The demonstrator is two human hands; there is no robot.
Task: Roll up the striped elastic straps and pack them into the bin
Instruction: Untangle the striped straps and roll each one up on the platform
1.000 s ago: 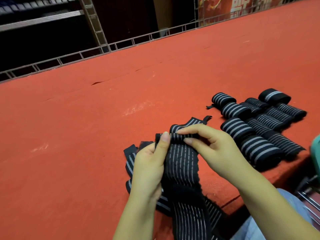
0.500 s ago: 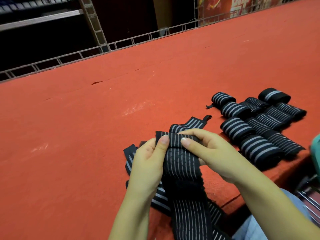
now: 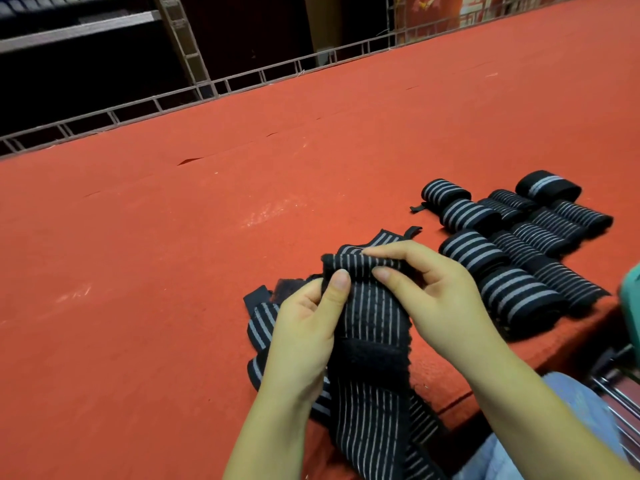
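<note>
Both hands work one strap (image 3: pixel 372 317) near the front edge of the red surface (image 3: pixel 207 271). The left hand (image 3: pixel 304 337) pinches its rolled top end with thumb on the near side, and the right hand (image 3: pixel 440 299) pinches the same roll from 3 o'clock, fingers curled over it. Only the first turns are made; the rest of the strap hangs off the front edge toward 6 o'clock. A batch of finished rolls (image 3: pixel 512 251) lies at 2 o'clock from the hands, well apart. Loose straps (image 3: pixel 259 323) lie under the left hand, unrolled. A teal edge (image 3: pixel 631 289) at 3 o'clock may be the bin; nothing shows as packed. Judged so, rolling is well along and packing remains.
</note>
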